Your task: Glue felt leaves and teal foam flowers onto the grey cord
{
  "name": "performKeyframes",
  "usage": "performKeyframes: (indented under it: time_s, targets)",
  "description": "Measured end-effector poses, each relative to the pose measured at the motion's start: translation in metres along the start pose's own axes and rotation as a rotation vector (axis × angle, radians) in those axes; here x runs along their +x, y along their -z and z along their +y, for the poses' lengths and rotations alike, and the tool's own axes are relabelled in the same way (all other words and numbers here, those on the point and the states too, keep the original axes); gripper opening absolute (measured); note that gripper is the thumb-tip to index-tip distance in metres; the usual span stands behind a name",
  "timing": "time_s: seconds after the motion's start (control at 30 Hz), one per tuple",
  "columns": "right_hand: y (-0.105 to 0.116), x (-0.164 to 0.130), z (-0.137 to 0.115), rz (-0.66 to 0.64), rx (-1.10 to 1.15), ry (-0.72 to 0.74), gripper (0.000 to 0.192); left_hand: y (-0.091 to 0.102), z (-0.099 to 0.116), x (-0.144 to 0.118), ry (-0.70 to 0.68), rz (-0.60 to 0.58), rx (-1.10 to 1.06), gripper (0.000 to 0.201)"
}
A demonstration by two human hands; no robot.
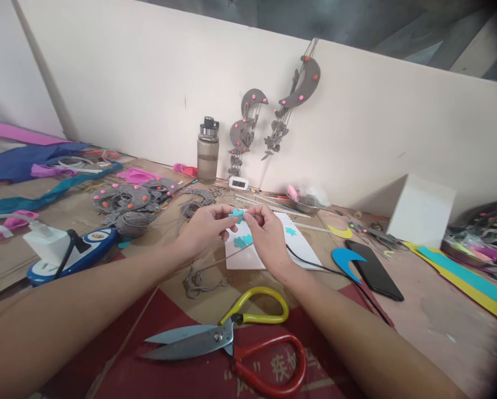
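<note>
Nearest the camera, on a red sheet (182, 382) printed with pale Chinese characters too cut off to read, lay large scissors (232, 343) with one yellow and one red loop handle, blades shut. Just beyond, a loose tangle of grey cord (202, 282) rested on the wooden table (431, 316). Above it the left hand (204, 230) and right hand (265, 235) met over a white sheet (269, 255), both pinched shut on a small teal flower cut-out (237, 215) held between thumbs and fingertips, clear of the table. It looked feather-light, thin and pliant — probably foam or felt, not slippery, but easy to crease or tear at its petals, so best gripped by the edges as it was. Two more teal flowers (244, 240) lay on the white sheet. To the right sat a black phone (377, 271) and a blue crescent (346, 260); to the left, a white charger (49, 246) on a blue power strip (77, 255). Farther back stood a lidded bottle (208, 149) and a small digital clock (238, 183) — its digits unreadable — beneath grey crescent hangings (302, 83) with pink dots on the wall.
</note>
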State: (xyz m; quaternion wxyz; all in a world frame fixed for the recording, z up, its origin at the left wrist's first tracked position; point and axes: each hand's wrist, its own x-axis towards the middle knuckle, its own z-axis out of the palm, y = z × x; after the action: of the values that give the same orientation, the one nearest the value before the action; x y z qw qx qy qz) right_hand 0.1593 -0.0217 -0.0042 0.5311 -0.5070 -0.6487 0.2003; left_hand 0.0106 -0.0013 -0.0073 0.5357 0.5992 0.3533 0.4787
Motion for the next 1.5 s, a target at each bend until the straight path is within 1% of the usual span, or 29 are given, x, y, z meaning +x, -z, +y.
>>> performKeyframes:
  time_s: [0.2,0.5,0.63,0.83,1.2,1.5]
  targets:
    - [0.001,-0.002,-0.001,0.018,-0.059,0.03,0.01,-0.001,-0.001,-0.001,-0.012,0.004,-0.017,0.024]
    - [0.0,-0.003,0.0,0.008,-0.098,0.073,0.011,0.0,-0.001,-0.003,-0.06,-0.004,0.099,0.027]
    - [-0.001,-0.003,0.002,0.008,-0.117,0.092,0.011,-0.003,0.003,-0.006,-0.072,0.033,0.131,0.029]
    - [-0.001,-0.004,0.003,0.014,-0.146,0.13,0.012,-0.005,0.008,-0.009,-0.065,0.084,0.254,0.027]
    - [0.001,-0.005,0.001,0.022,-0.182,0.188,0.013,-0.002,0.007,-0.009,-0.074,0.08,0.34,0.027]
    - [0.001,-0.005,0.0,0.019,-0.177,0.19,0.014,-0.002,0.006,-0.009,-0.094,0.071,0.337,0.024]
